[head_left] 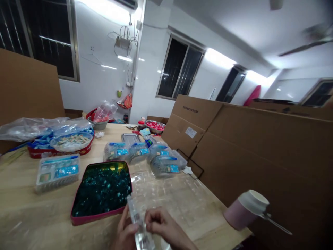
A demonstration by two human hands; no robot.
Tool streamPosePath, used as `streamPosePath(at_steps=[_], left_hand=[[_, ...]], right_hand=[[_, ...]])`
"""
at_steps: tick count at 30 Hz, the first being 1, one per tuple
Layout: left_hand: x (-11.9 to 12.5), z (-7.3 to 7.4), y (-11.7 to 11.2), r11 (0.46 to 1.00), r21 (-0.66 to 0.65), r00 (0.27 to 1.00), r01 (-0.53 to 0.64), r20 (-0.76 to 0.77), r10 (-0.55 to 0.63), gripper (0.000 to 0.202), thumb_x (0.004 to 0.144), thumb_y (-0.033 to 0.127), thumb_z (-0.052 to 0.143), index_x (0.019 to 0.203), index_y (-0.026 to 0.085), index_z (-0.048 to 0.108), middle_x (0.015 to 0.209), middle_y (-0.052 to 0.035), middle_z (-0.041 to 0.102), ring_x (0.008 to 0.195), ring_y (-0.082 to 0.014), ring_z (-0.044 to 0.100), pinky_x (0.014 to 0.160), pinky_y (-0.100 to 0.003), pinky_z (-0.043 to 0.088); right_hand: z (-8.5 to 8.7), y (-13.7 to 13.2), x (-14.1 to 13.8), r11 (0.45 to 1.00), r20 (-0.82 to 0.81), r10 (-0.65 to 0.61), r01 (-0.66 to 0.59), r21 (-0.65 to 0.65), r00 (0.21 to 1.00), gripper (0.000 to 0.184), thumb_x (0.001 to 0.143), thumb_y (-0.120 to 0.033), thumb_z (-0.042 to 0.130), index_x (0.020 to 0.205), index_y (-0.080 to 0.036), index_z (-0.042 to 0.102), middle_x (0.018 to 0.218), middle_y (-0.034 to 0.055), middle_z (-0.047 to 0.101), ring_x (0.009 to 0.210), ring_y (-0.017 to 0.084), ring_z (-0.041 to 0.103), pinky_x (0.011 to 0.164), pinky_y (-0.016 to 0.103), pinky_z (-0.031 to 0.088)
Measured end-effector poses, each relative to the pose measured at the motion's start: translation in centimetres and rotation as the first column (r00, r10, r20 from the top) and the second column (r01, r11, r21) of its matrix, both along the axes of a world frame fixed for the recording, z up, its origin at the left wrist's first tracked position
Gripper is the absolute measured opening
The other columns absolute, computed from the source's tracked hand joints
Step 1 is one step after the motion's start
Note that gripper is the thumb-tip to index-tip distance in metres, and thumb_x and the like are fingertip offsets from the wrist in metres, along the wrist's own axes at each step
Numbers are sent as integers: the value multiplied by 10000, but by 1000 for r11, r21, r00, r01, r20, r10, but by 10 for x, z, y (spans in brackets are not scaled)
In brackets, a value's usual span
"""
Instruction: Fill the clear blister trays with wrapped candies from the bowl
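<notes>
At the bottom edge, my left hand [124, 233] and my right hand [166, 231] both pinch a small clear plastic packet [138, 222] held upright between them. Fingers of both hands are curled closed on it. Just beyond my left hand lies a red-rimmed tin tray [78, 217] filled with several dark teal wrapped pieces [104, 189]. A sheet of clear plastic blister trays [169, 194] lies flat on the wooden table in front of my right hand.
Filled clear bags with blue labels [145, 154] sit mid-table, another [57, 172] at the left. A red bowl under plastic [71, 142] stands behind. A pink lidded cup [246, 210] sits near the right table edge. Cardboard sheets [260, 152] wall the right side.
</notes>
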State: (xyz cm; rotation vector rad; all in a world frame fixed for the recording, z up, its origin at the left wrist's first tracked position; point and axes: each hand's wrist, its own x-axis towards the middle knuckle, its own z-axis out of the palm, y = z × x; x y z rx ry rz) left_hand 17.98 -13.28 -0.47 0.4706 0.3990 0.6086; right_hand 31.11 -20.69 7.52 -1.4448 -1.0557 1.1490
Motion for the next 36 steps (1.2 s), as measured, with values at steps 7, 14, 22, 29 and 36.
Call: streamPosePath(at_steps=[7,14,22,29,36], left_hand=[[-14,24,-10,999,-47,996,15,-93,-19,965,622,223,759,1447,327,269,1079,-73,638,996,-265,608,888,-370,413],[-14,27,-10,1000,-21,993,-1,-116,-2,921,627,234,771,1429,293,323,985,-65,645,957,-256,607,815,-345,436],[-13,26,-16,1000,20,991,14,-137,-11,951,603,202,780,1437,269,326,946,-52,649,957,-239,587,838,-335,411],[-3,29,-25,996,27,979,91,-188,-84,972,617,193,766,1455,276,279,978,-54,624,935,-221,574,818,-328,423],[11,34,-26,997,35,981,70,-186,-62,1014,543,165,770,1438,282,309,943,-45,597,890,-210,564,738,-294,419]], right_hand=[[47,21,44,994,582,-108,80,75,806,143,710,-212,547,573,-173,539,586,-14,509,609,133,458,593,249,335],[23,20,16,994,485,75,-106,37,871,195,756,-347,674,683,-169,640,700,15,605,688,152,532,658,270,406],[3,-20,-23,995,64,96,-96,9,993,276,758,-383,685,609,-162,614,702,0,566,710,138,509,722,271,384],[0,-37,-10,998,-37,65,-64,18,997,251,761,-361,680,632,-155,615,718,-1,550,714,136,490,718,264,359],[0,-38,0,998,-50,62,-60,30,997,218,771,-311,667,634,-156,601,700,-10,533,714,134,466,711,255,336]])
